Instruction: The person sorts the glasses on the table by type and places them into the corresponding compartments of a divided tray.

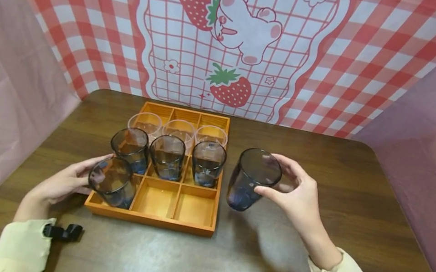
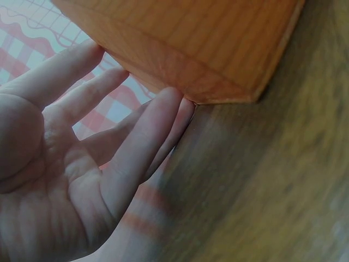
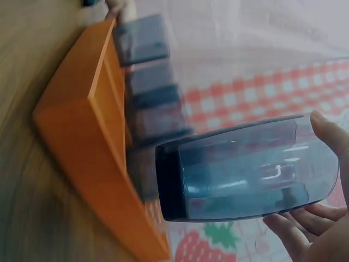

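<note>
My right hand [image 1: 297, 192] grips a dark tinted drinking glass [image 1: 251, 181] near its rim, thumb on one side and fingers on the other. That glass hangs slightly tilted over the table, right of the divided wooden box [image 1: 149, 219]; its thick blue base [image 3: 169, 183] points toward the box in the right wrist view. My left hand [image 1: 60, 182] rests by the box's front left corner, its extended fingers [image 2: 158, 117] touching the wooden side. Beside it, another tinted glass [image 1: 112, 184] leans in the front left compartment. Three more tinted glasses [image 1: 167, 159] stand across the middle row.
Three clear glasses [image 1: 178, 131] occupy the back row of the box. The brown wooden table [image 1: 309, 258] extends around it. A red checked strawberry cloth [image 1: 230, 41] hangs behind, with pink cloth [image 1: 17, 59] on the left and right sides. Each wrist carries a black strap mount [image 1: 62, 231].
</note>
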A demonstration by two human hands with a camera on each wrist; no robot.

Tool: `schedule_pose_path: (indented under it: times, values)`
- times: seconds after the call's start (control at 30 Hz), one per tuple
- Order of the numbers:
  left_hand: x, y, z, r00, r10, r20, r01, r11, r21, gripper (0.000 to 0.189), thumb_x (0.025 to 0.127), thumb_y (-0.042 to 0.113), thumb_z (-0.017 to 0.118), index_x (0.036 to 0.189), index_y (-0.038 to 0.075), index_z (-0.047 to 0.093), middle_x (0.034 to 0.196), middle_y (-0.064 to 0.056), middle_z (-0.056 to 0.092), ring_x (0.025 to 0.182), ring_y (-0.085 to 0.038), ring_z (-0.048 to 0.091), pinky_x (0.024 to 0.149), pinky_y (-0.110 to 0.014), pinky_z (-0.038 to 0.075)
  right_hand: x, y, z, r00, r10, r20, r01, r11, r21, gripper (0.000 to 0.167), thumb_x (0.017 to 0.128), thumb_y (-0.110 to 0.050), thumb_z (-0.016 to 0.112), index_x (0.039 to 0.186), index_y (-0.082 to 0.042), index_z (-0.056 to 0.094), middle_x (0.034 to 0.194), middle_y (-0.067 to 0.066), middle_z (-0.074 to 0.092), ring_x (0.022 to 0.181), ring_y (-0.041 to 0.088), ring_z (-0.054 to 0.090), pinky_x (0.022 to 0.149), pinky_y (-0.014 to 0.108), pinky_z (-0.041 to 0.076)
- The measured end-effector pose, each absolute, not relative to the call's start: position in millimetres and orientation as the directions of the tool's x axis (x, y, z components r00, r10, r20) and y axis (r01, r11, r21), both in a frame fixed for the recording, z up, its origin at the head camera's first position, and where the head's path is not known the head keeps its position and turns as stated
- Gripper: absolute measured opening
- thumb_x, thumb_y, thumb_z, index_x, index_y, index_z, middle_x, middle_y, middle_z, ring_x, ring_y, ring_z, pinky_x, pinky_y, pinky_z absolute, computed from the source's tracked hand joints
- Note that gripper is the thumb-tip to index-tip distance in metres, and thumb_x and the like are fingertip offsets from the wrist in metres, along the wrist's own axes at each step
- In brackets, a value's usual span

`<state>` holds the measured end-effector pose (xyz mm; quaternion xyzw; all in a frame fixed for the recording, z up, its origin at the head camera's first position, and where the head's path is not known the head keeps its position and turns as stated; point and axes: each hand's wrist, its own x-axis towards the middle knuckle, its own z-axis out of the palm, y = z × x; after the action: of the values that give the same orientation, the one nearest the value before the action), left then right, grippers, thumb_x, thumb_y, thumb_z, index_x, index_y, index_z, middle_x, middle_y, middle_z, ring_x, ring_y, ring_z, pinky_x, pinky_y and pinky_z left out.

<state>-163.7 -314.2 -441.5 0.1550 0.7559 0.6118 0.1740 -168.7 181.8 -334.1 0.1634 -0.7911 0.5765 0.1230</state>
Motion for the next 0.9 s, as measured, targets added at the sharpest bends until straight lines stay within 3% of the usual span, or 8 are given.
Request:
schedule_pose_path:
  times: [0.1, 0.3, 0.7, 0.9]
  values:
    - [-163.8, -313.9, -441.9, -0.894, 0.442, -0.077, 0.017, 0.205, 0.979, 0.057, 0.103, 0.008, 0.042, 0.153, 0.033, 0.028, 0.122, 0.027, 0.051, 0.105, 0.002, 0.057, 0.08, -0.029, 0.057, -167.2, 167.4, -332.7, -0.906, -0.166, 0.389, -0.42, 0.249, -0.873, 0.066, 0.063, 0.009, 0.085, 0.124, 0.002, 0.06, 0.11, -0.013, 0.07, 0.1, -0.002, 0.064, 0.073, 0.02, 0.058]
    - [-162.6, -313.8, -439.8, -0.9, 0.427, -0.088, 0.012, 0.227, 0.974, 0.057, 0.103, 0.009, 0.043, 0.151, 0.038, 0.03, 0.111, 0.017, 0.058, 0.105, 0.003, 0.057, 0.08, -0.028, 0.056, -166.1, 134.9, -333.2, -0.897, -0.245, 0.368, -0.417, 0.195, -0.888, 0.069, 0.062, 0.008, 0.085, 0.125, 0.002, 0.06, 0.118, 0.019, 0.067, 0.097, -0.002, 0.063, 0.072, 0.025, 0.059]
    - [-163.3, -314.6, -439.7, -0.901, 0.425, -0.091, 0.013, 0.236, 0.972, 0.058, 0.103, 0.008, 0.043, 0.15, 0.04, 0.031, 0.109, 0.015, 0.059, 0.103, 0.002, 0.056, 0.078, -0.028, 0.056, -169.0, 71.4, -341.7, -0.907, -0.318, 0.276, -0.336, 0.154, -0.929, 0.071, 0.063, -0.004, 0.089, 0.128, -0.009, 0.06, 0.122, 0.009, 0.067, 0.112, 0.017, 0.062, 0.077, 0.026, 0.058]
    - [-163.9, -314.9, -440.0, -0.9, 0.425, -0.095, 0.008, 0.234, 0.972, 0.058, 0.103, 0.007, 0.043, 0.15, 0.04, 0.032, 0.106, 0.012, 0.058, 0.102, 0.001, 0.056, 0.078, -0.029, 0.057, -168.8, 51.5, -350.2, -0.904, -0.323, 0.28, -0.349, 0.18, -0.92, 0.072, 0.062, -0.01, 0.091, 0.127, -0.013, 0.062, 0.119, 0.005, 0.069, 0.11, 0.018, 0.063, 0.079, 0.024, 0.058]
